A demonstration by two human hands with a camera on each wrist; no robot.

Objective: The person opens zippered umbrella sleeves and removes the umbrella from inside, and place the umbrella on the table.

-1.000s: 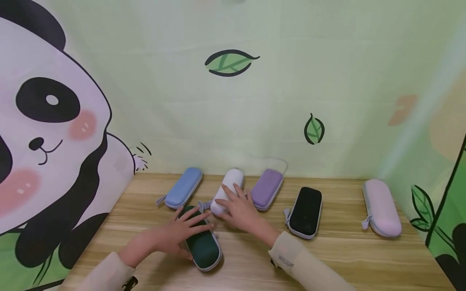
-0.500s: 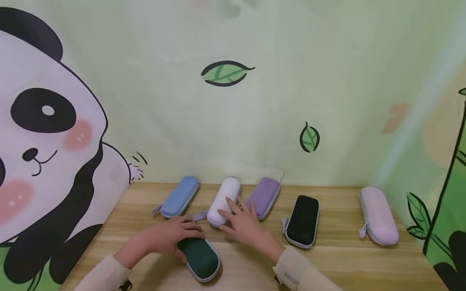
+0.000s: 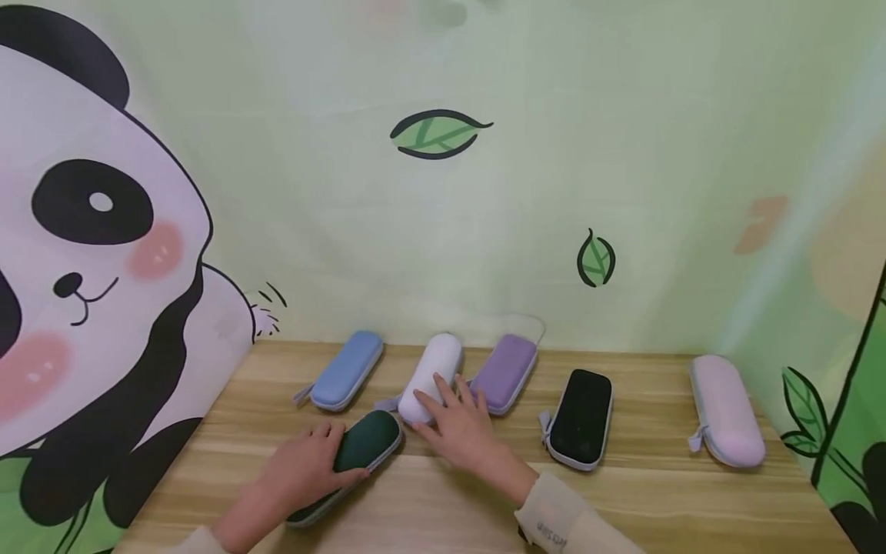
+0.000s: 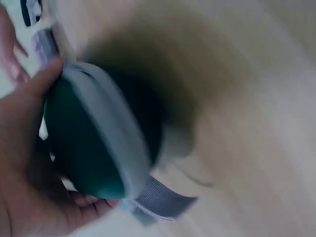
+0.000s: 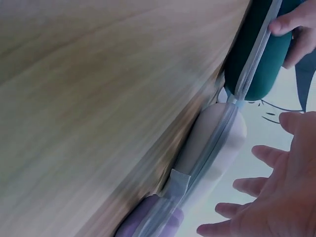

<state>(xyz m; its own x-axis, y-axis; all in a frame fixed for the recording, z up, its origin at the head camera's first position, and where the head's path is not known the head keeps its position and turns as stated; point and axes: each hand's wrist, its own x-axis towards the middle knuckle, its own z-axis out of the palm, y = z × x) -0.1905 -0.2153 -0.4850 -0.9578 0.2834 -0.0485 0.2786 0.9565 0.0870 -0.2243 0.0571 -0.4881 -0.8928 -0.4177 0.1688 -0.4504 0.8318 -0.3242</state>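
My left hand (image 3: 304, 465) grips a dark green zippered hard case (image 3: 374, 438) over its top, with the thumb along the near side. In the left wrist view the green case (image 4: 89, 138) shows its grey zipper band and a grey fabric tab (image 4: 165, 200) at one end. The right hand (image 3: 464, 431), fingers spread and straight, lies over the near end of a white zippered case (image 3: 434, 362). From the right wrist view, the right hand's fingers (image 5: 252, 186) stand apart from the white case (image 5: 210, 140), whose end comes close to the green case (image 5: 256, 59).
Along the wooden table (image 3: 664, 492) lie a blue case (image 3: 349, 369), a purple case (image 3: 504, 373), a black case (image 3: 580, 419) and a pink case (image 3: 727, 412). A green backdrop (image 3: 332, 200) with a panda print rises behind the table's back edge.
The green case has turned, its far end swinging right and its near end left. The left hand has moved from spread fingers on top to a grip around it. The right hand stays near the white case.
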